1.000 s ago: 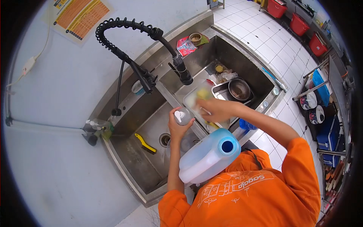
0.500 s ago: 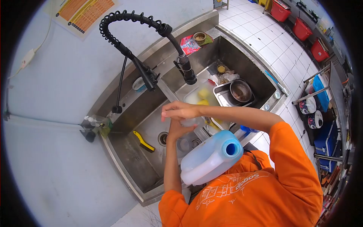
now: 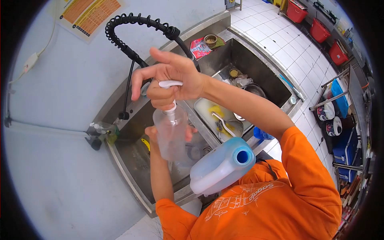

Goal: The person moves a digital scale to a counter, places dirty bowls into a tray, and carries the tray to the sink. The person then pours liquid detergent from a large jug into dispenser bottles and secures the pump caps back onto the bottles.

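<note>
A clear pump bottle point(image 3: 170, 138) with a white pump head point(image 3: 171, 84) is held up over the left sink basin. My right hand point(image 3: 176, 76) grips the pump head, its fingers curled under the white spout and its thumb and index finger sticking out. My left hand point(image 3: 151, 132) is behind the bottle, with fingertips showing on both sides, mostly hidden by it. Close to my body, a translucent jug point(image 3: 216, 168) with an uncapped blue mouth leans at the sink's front edge. Inside the bottle I can make out no clear liquid.
A yellow-handled brush point(image 3: 145, 145) lies in the left basin. The right basin holds a soapy tray point(image 3: 204, 106) with utensils, and a dark pan point(image 3: 256, 90). A black spring-hose faucet point(image 3: 132, 52) arches over the sink. A red packet point(image 3: 200, 48) rests on the back ledge.
Both hands have risen toward the camera and to the left, bringing the pump bottle into plain view. My right hand now grips its pump head. The jug has barely shifted.
</note>
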`<action>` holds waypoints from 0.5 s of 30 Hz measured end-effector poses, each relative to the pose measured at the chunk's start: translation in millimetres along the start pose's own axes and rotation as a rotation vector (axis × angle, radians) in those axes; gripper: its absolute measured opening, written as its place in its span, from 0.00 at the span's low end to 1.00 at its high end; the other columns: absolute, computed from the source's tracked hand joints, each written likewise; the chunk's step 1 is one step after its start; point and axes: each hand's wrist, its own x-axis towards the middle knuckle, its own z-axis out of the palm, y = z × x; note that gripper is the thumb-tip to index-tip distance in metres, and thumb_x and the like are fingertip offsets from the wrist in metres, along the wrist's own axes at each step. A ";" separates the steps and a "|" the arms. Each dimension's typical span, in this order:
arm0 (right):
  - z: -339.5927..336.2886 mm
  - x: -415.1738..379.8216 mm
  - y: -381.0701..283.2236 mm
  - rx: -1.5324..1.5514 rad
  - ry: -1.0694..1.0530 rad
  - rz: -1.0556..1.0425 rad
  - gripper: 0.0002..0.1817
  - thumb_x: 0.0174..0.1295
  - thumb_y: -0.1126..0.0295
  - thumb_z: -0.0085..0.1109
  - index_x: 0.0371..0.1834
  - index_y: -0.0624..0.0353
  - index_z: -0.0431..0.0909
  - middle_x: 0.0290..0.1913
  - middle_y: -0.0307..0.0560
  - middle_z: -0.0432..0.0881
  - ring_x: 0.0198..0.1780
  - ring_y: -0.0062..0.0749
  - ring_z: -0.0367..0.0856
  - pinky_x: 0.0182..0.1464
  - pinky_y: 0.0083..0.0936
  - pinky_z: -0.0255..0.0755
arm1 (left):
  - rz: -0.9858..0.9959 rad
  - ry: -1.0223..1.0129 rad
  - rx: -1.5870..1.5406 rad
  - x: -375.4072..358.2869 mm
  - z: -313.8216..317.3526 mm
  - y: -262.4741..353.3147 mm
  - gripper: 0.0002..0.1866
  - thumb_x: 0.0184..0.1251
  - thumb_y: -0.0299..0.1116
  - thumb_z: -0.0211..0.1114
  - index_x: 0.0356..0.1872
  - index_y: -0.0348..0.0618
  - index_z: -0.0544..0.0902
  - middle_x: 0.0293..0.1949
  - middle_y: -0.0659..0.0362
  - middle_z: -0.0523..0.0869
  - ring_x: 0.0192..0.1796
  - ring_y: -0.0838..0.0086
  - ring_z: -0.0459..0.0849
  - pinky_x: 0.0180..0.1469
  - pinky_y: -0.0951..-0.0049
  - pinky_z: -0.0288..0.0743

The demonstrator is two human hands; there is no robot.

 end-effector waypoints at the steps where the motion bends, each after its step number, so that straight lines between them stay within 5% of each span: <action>1: -2.0 0.6 -2.6 0.019 -0.027 -0.017 0.48 0.69 0.29 0.25 0.52 0.72 0.72 0.13 0.30 0.53 0.15 0.20 0.52 0.24 0.23 0.55 | -0.035 -0.019 -0.002 1.4 2.3 3.7 0.51 0.38 0.69 0.68 0.53 0.29 0.73 0.32 0.49 0.81 0.31 0.57 0.86 0.57 0.49 0.77; 5: 0.4 7.9 -37.8 0.220 -0.255 -0.191 0.47 0.69 0.29 0.24 0.54 0.68 0.70 0.13 0.29 0.51 0.14 0.20 0.51 0.22 0.24 0.55 | -0.140 -0.056 -0.305 -9.8 25.3 -3.2 0.52 0.39 0.72 0.67 0.50 0.29 0.72 0.27 0.53 0.80 0.23 0.58 0.85 0.55 0.50 0.78; 7: 9.3 10.4 -70.8 0.215 -0.349 -0.262 0.47 0.71 0.30 0.21 0.62 0.68 0.67 0.14 0.31 0.54 0.14 0.19 0.51 0.20 0.23 0.52 | -0.064 -0.054 -0.312 -12.5 30.9 -3.9 0.51 0.41 0.68 0.65 0.53 0.26 0.72 0.34 0.47 0.82 0.27 0.56 0.86 0.56 0.51 0.77; 11: 27.2 -25.5 -137.6 -0.066 -0.336 -0.368 0.45 0.73 0.33 0.20 0.62 0.67 0.69 0.15 0.31 0.54 0.14 0.18 0.51 0.19 0.21 0.50 | -0.103 -0.091 0.171 -11.4 4.7 10.0 0.53 0.46 0.65 0.66 0.63 0.28 0.68 0.46 0.42 0.83 0.45 0.52 0.87 0.60 0.54 0.76; 13: 40.6 -68.5 -179.3 -0.305 -0.220 -0.456 0.44 0.73 0.34 0.21 0.63 0.65 0.70 0.16 0.31 0.55 0.16 0.19 0.52 0.22 0.23 0.54 | -0.190 0.145 0.418 -25.2 -3.0 27.3 0.52 0.48 0.59 0.70 0.69 0.33 0.64 0.55 0.39 0.81 0.61 0.53 0.80 0.65 0.56 0.71; 15: 59.8 -121.4 -216.0 -0.481 0.021 -0.512 0.41 0.75 0.37 0.23 0.64 0.64 0.71 0.18 0.31 0.55 0.20 0.20 0.53 0.29 0.24 0.59 | -0.158 0.238 0.671 -24.5 10.5 43.2 0.52 0.49 0.59 0.73 0.70 0.36 0.63 0.59 0.39 0.79 0.63 0.55 0.77 0.66 0.60 0.70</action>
